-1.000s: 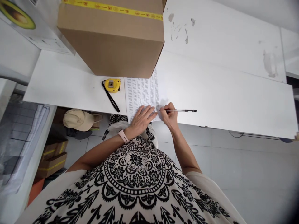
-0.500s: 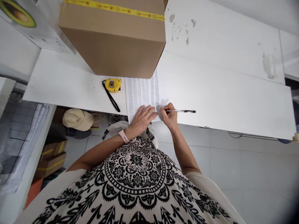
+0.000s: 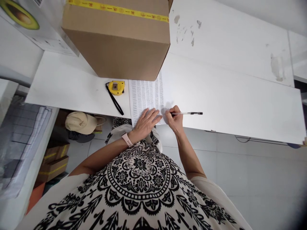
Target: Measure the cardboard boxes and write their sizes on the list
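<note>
A sheet of paper [image 3: 145, 95] with columns of small print lies at the front edge of the white table [image 3: 216, 102]. My left hand [image 3: 146, 124] rests flat on its lower part, fingers stretched out. At the sheet's right side, my right hand [image 3: 174, 119] grips a pen [image 3: 189, 113] with a clear barrel and black end, which points to the right. The pen's tip is near the paper, mostly hidden by my fingers. Covering the far end of the sheet is a large cardboard box [image 3: 124, 57] with yellow tape. Left of the paper sits a yellow tape measure [image 3: 116, 87] with a black strap.
A white carton [image 3: 52, 35] with an avocado picture stands at the back left. Below the table on the left are a beige cap [image 3: 80, 122] and small cardboard boxes [image 3: 54, 167]. A shelf with plastic-wrapped goods [image 3: 21, 137] borders the left side.
My right hand and the pen have shifted very slightly to the right along the sheet's edge. My left hand stays on the paper. The view has moved a touch.
</note>
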Action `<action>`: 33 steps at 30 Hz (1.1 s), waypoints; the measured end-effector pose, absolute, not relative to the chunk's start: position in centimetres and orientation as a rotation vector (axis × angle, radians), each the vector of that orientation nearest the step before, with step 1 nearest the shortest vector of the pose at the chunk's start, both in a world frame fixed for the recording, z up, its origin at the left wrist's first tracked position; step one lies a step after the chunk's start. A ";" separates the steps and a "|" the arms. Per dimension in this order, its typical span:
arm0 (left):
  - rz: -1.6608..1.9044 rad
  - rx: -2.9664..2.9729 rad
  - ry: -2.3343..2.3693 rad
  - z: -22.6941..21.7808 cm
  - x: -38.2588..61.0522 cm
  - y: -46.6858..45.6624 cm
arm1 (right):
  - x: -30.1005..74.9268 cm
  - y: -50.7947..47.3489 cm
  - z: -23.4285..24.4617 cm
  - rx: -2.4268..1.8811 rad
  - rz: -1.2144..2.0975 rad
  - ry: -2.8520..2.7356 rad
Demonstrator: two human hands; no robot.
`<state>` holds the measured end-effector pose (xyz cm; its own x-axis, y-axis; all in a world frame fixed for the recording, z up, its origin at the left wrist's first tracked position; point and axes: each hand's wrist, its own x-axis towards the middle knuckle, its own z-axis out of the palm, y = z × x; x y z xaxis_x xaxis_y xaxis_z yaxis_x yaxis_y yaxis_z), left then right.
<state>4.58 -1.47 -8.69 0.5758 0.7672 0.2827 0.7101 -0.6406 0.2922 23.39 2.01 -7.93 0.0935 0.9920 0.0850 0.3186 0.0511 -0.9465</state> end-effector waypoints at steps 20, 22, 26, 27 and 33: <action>0.573 2.670 1.272 -8.8 4.6 -1.5 | 23.3 2.0 -7.8 -1.437 0.903 -1.394; 0.582 2.677 1.272 -8.8 4.6 -1.5 | 23.3 2.0 -7.7 -1.443 0.913 -1.389; 0.605 2.650 1.264 -8.9 4.6 -1.5 | 23.2 2.1 -7.6 -1.441 0.905 -1.383; 0.608 2.653 1.264 -8.9 4.6 -1.5 | 23.2 2.1 -7.7 -1.439 0.904 -1.382; 0.619 2.654 1.267 -9.0 4.6 -1.5 | 23.4 2.1 -8.0 -1.436 0.875 -1.374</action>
<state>4.60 -1.45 -8.99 0.5619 0.7691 0.3047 0.7133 -0.6370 0.2925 23.36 2.06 -8.02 0.1189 0.9874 0.1044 0.3227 0.0610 -0.9445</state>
